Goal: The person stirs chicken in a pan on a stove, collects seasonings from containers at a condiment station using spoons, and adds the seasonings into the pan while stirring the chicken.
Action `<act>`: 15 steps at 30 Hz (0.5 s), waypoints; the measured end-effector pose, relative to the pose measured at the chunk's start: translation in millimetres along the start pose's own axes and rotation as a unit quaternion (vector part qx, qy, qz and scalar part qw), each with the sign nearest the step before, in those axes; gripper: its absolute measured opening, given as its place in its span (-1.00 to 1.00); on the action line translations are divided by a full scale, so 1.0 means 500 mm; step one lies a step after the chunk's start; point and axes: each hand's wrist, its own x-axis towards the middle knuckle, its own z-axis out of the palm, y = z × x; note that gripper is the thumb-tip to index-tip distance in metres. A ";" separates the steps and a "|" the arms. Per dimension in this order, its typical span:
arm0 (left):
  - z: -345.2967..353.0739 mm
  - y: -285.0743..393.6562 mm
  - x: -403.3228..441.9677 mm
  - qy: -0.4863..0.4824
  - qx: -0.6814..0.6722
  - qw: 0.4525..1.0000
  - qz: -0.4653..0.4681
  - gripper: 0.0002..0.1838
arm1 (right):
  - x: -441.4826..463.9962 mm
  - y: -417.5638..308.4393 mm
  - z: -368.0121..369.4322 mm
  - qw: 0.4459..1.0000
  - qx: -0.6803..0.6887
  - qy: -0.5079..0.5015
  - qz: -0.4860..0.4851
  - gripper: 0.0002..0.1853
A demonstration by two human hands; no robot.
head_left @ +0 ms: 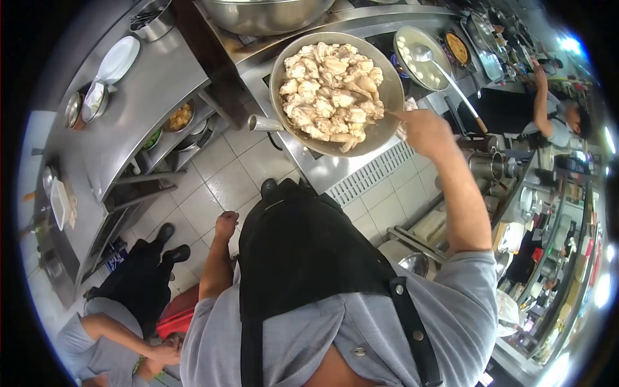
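A large round pan (391, 87) full of pale chicken pieces (332, 90) rests on the cooking range, its hollow metal handle (264, 124) pointing left. My right hand (423, 132) is at the pan's right rim, its fingers closed around something I cannot make out; a thin brownish piece extends from it over the rim toward the chicken. My left hand (226, 222) hangs low beside my apron, above the tiled floor, fingers curled and away from the pan. Whether it holds anything is too small to tell.
Right of the pan is another pan (422, 71) with white round pieces and a long-handled ladle (451, 80). A steel counter (145, 84) with plates (119, 59) runs along the left. One co-worker (116, 329) stands lower left, another (548, 113) upper right.
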 end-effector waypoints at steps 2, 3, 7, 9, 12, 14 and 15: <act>0.004 0.006 0.017 -0.008 0.037 0.998 0.042 -0.53 | -0.007 0.027 -0.066 0.999 -0.032 0.019 -0.022 -0.57; 0.006 0.000 0.018 -0.012 0.057 0.997 0.059 -0.53 | -0.010 0.017 -0.112 1.000 -0.005 -0.003 0.014 -0.55; 0.024 0.026 -0.003 -0.002 0.050 0.999 0.009 -0.51 | 0.036 -0.021 -0.129 0.991 0.006 0.116 -0.059 -0.58; 0.030 0.025 -0.018 0.009 0.039 0.999 0.012 -0.51 | 0.067 -0.059 -0.122 0.983 0.005 0.158 -0.095 -0.61; 0.039 0.003 -0.046 0.017 0.029 0.999 -0.004 -0.53 | 0.135 -0.100 -0.060 0.988 -0.065 0.108 -0.089 -0.67; 0.047 -0.011 -0.055 0.025 0.026 0.999 -0.014 -0.56 | 0.124 -0.114 -0.042 0.991 -0.089 0.030 -0.100 -0.65; 0.050 -0.020 -0.055 0.022 0.017 1.000 -0.013 -0.58 | 0.116 -0.120 -0.030 0.989 -0.101 -0.010 -0.108 -0.64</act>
